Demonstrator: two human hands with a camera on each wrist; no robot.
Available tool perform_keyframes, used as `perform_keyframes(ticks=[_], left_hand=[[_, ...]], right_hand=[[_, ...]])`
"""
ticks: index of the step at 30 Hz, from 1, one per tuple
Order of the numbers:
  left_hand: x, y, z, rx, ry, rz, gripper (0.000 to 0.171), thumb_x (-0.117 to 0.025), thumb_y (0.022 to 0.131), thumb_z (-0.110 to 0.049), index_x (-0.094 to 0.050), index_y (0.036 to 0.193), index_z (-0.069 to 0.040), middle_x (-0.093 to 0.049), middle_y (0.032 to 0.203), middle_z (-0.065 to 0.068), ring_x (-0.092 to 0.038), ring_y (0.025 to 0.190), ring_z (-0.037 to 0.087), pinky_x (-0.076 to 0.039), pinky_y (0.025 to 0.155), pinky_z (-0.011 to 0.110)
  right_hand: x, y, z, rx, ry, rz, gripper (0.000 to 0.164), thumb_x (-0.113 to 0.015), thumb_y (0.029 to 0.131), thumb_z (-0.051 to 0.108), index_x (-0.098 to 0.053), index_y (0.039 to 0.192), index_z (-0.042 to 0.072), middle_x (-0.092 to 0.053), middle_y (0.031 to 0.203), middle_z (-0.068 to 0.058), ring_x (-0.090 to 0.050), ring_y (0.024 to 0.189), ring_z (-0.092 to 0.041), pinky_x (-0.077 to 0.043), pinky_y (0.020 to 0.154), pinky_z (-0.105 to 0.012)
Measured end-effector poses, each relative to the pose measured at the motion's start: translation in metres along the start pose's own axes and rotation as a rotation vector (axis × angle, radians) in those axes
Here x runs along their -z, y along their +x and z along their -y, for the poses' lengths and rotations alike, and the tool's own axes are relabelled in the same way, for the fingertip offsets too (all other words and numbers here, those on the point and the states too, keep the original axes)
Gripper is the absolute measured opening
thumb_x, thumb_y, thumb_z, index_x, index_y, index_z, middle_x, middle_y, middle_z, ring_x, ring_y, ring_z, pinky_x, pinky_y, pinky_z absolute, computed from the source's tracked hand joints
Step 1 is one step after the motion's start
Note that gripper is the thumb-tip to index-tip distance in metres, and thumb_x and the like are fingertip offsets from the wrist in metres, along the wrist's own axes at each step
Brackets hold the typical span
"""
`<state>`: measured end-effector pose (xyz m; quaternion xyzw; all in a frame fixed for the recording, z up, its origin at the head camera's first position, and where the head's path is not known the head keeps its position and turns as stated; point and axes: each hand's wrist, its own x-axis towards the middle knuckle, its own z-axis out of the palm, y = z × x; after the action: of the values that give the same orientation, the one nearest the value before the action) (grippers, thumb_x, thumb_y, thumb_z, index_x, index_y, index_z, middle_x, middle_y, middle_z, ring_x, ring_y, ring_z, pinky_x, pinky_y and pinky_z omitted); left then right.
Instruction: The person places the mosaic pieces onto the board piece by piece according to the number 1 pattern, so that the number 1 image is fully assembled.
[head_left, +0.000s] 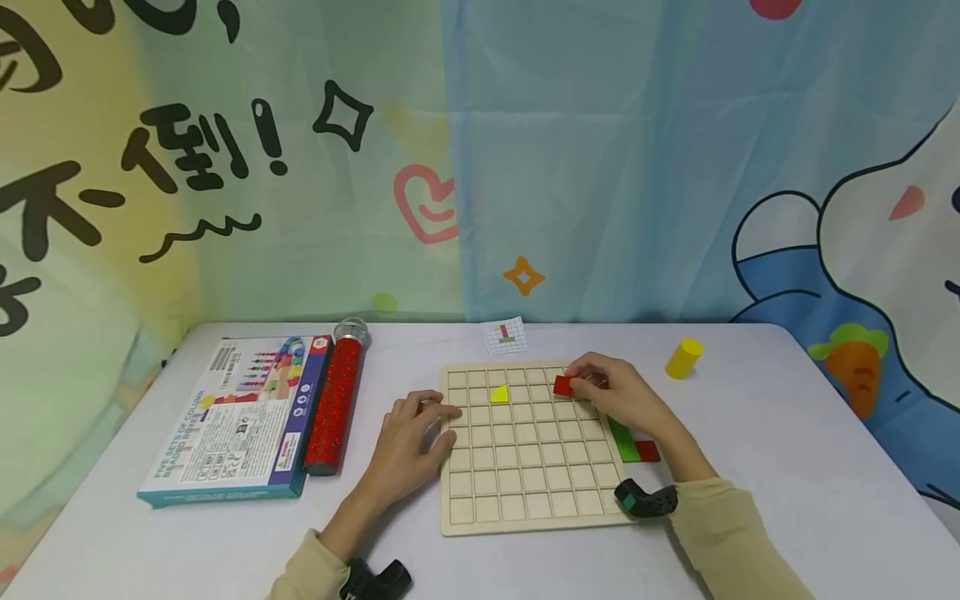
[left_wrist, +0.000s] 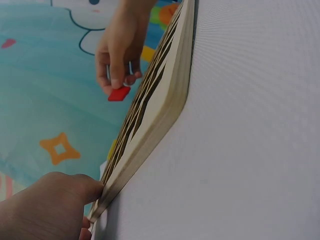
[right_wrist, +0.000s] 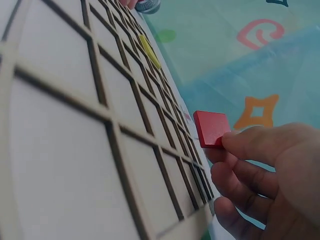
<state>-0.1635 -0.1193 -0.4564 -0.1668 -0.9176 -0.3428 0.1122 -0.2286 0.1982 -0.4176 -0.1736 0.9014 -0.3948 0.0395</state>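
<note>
A wooden grid board [head_left: 536,458] lies on the white table, with a yellow tile [head_left: 499,394] in one cell near its back. My right hand [head_left: 618,392] pinches a red square tile [head_left: 564,386] between thumb and fingers over the board's back right part. The right wrist view shows that red tile [right_wrist: 212,128] raised above the grid. At the board's left edge, my left hand [head_left: 411,442] rests with thumb and index finger apart, both touching the rim. In the left wrist view the thumb [left_wrist: 90,187] lies against the board's edge [left_wrist: 165,115].
Right of the board lie a green piece [head_left: 624,440] and a red piece [head_left: 647,451]. A small pattern card [head_left: 506,336] is behind it, and a yellow cylinder [head_left: 683,359] stands back right. To the left are a box [head_left: 232,417] and a glittery red microphone [head_left: 335,404].
</note>
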Motion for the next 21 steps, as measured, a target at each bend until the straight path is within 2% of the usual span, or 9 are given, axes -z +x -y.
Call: perform_keyframes(ticks=[12, 21], left_hand=[[0.000, 0.000, 0.003, -0.012, -0.010, 0.008, 0.027, -0.065, 0.085, -0.019, -0.066, 0.112, -0.024, -0.054, 0.126, 0.006, -0.047, 0.111, 0.023, -0.035, 0.089, 0.040], [-0.002, -0.001, 0.003, -0.038, 0.004, -0.025, 0.026, -0.065, 0.085, -0.019, -0.067, 0.110, -0.023, -0.055, 0.124, 0.006, -0.048, 0.110, 0.024, -0.035, 0.087, 0.041]], right_hand=[[-0.012, 0.010, 0.010, 0.034, 0.013, 0.033, 0.014, -0.060, 0.092, 0.018, -0.063, 0.105, 0.013, -0.067, 0.095, -0.004, -0.059, 0.082, -0.016, -0.048, 0.077, -0.032], [-0.020, 0.014, 0.015, 0.057, 0.019, 0.056, 0.012, -0.059, 0.092, 0.017, -0.063, 0.103, 0.013, -0.066, 0.096, -0.003, -0.058, 0.082, -0.016, -0.047, 0.075, -0.030]])
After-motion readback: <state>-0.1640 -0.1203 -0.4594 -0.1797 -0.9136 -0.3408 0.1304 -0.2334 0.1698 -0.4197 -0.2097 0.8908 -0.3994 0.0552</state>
